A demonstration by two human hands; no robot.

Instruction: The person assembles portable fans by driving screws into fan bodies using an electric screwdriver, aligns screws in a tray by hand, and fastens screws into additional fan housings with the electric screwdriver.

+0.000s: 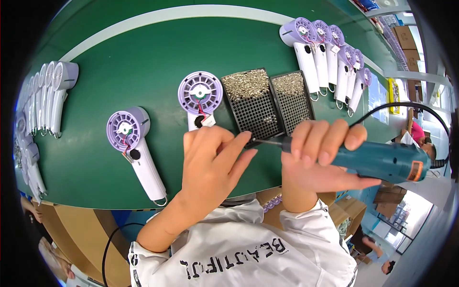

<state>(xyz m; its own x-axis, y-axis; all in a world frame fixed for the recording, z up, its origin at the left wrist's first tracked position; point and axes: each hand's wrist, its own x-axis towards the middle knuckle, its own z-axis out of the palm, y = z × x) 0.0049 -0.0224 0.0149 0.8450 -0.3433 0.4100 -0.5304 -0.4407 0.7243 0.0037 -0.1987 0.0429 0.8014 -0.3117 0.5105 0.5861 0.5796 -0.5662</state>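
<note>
My right hand (322,153) is wrapped round a teal electric screwdriver (382,160), whose thin bit points left. At the bit's tip, the thumb and forefinger of my left hand (210,165) pinch a tiny bright screw (254,139). Just beyond that hand lies a handheld fan (201,93) with a lilac round head and white handle, its wires and a white connector exposed; my hand hides the lower handle. Another such fan (125,128) lies to the left, handle toward me. Two black perforated screw trays (256,117) lie beyond the bit, with loose screws heaped at their far ends.
Several more fans (306,36) stand in a row at the far right of the green table (143,62), and others (60,79) line the left edge. A black cable (406,104) loops from the screwdriver. Cardboard boxes (76,234) are below the near edge; other people are at the sides.
</note>
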